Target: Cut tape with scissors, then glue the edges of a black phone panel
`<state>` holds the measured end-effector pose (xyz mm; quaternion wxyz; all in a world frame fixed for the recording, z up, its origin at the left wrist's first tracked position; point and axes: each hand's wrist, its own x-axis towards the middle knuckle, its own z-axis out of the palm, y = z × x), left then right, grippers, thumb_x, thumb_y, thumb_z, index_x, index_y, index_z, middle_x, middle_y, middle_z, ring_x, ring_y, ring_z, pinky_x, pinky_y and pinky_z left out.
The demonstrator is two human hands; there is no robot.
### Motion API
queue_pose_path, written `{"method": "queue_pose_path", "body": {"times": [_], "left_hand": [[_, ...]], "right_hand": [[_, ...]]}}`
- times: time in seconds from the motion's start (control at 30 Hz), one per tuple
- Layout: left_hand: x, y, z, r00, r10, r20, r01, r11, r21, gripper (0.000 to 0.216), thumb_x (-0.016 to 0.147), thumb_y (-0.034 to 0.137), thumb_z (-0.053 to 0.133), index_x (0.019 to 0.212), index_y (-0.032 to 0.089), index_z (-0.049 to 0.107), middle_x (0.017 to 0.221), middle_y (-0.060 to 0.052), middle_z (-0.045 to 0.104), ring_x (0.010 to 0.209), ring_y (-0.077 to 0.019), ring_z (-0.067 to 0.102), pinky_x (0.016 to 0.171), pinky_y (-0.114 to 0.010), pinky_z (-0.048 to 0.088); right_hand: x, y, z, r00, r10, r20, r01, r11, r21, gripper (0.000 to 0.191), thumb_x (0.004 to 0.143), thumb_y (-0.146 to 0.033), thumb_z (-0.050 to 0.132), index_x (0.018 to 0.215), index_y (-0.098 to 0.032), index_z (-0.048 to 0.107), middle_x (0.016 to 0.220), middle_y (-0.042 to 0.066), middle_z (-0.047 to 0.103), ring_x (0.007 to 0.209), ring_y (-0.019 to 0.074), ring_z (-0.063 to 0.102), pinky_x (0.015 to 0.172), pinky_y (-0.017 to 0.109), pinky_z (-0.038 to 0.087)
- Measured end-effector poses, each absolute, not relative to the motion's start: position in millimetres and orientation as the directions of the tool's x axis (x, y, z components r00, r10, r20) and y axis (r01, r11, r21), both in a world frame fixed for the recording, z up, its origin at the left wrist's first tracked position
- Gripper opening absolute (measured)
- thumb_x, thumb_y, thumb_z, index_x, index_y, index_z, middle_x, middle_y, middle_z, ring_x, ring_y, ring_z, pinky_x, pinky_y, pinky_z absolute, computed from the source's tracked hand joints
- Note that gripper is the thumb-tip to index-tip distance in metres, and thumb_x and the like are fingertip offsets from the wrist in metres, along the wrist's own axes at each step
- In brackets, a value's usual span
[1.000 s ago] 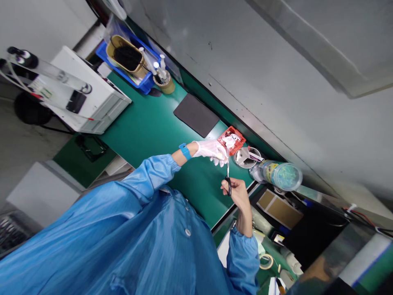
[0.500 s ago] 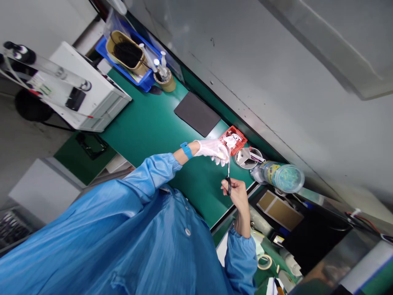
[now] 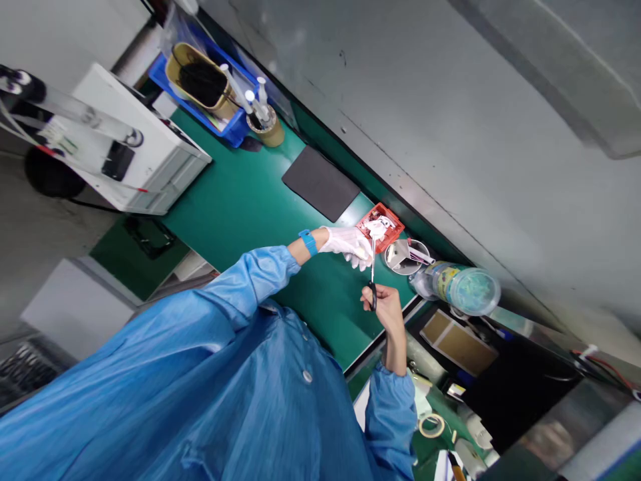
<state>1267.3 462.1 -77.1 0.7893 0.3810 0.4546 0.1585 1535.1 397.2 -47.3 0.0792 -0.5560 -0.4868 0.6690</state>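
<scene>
My right hand [image 3: 384, 306] is closed around the black handle of a pair of scissors [image 3: 372, 279]. Their long metal blades point away from me, toward a small red tray [image 3: 397, 230]. Crumpled white material [image 3: 379, 228] lies in that tray, by the blade tips; whether the tips touch it is unclear. My left hand [image 3: 353, 246], in a white glove and with a blue wristband [image 3: 308, 242], is beside the blades at the tray's near edge. Its fingers are curled together; what they pinch is too small to make out.
A round white container [image 3: 404, 272] with pieces in it stands right of the tray, beside a clear plastic jar [image 3: 471, 291]. A dark flat pad [image 3: 321, 184] lies on the green table [image 3: 245, 194]. Farther left are a blue bin [image 3: 234, 133] and a cup of white-handled tools [image 3: 272, 131].
My right hand and the scissors have shifted slightly away from me. My left hand stays beside the blades. The camera view has moved a little.
</scene>
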Motion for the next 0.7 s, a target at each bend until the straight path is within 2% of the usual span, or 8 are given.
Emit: {"method": "queue_pose_path", "body": {"times": [0.23,0.43,0.53,0.63,0.7], "left_hand": [[1274,483,-92,0.552,0.530,-0.644,0.184,0.676,0.714,0.027,0.115,0.037,0.087,0.104,0.013,0.080,0.093,-0.002,0.081,0.077,-0.0141,0.076,0.074,-0.028,0.067],[1280,513,-99,0.513,0.500,-0.698,0.235,0.701,0.674,0.028,0.115,0.037,0.087,0.102,0.013,0.080,0.090,0.000,0.079,0.076,-0.0142,0.074,0.077,-0.029,0.068],[1281,526,-102,0.494,0.488,-0.719,0.243,0.717,0.653,0.025,0.115,0.035,0.087,0.105,0.013,0.080,0.091,0.000,0.079,0.075,-0.0133,0.073,0.075,-0.028,0.067],[1282,531,-104,0.478,0.485,-0.733,0.235,0.733,0.638,0.024,0.116,0.035,0.084,0.107,0.012,0.079,0.094,-0.001,0.078,0.075,-0.0127,0.072,0.071,-0.025,0.065],[1282,532,-104,0.469,0.483,-0.740,0.221,0.747,0.627,0.025,0.117,0.035,0.084,0.108,0.012,0.079,0.094,-0.001,0.077,0.075,-0.0124,0.072,0.069,-0.024,0.064]], "right_hand": [[1527,408,-73,-0.335,0.656,-0.676,0.405,-0.548,-0.732,0.085,0.068,-0.108,0.089,0.055,-0.026,0.069,0.046,0.003,0.061,0.043,0.0143,0.051,0.048,0.031,0.046],[1525,426,-100,-0.299,0.672,-0.677,0.390,-0.562,-0.730,0.082,0.074,-0.102,0.091,0.056,-0.027,0.065,0.046,0.000,0.057,0.044,0.0148,0.053,0.047,0.030,0.045],[1527,434,-111,-0.288,0.669,-0.685,0.392,-0.570,-0.722,0.079,0.084,-0.096,0.092,0.061,-0.025,0.065,0.048,-0.004,0.056,0.045,0.0125,0.053,0.048,0.028,0.046],[1530,438,-120,-0.283,0.660,-0.696,0.401,-0.578,-0.711,0.066,0.104,-0.076,0.089,0.074,-0.021,0.068,0.057,-0.009,0.057,0.048,0.0092,0.053,0.051,0.024,0.048],[1531,439,-125,-0.276,0.657,-0.701,0.407,-0.581,-0.705,0.055,0.113,-0.063,0.086,0.084,-0.020,0.070,0.064,-0.010,0.060,0.050,0.0085,0.055,0.052,0.022,0.050]]}}
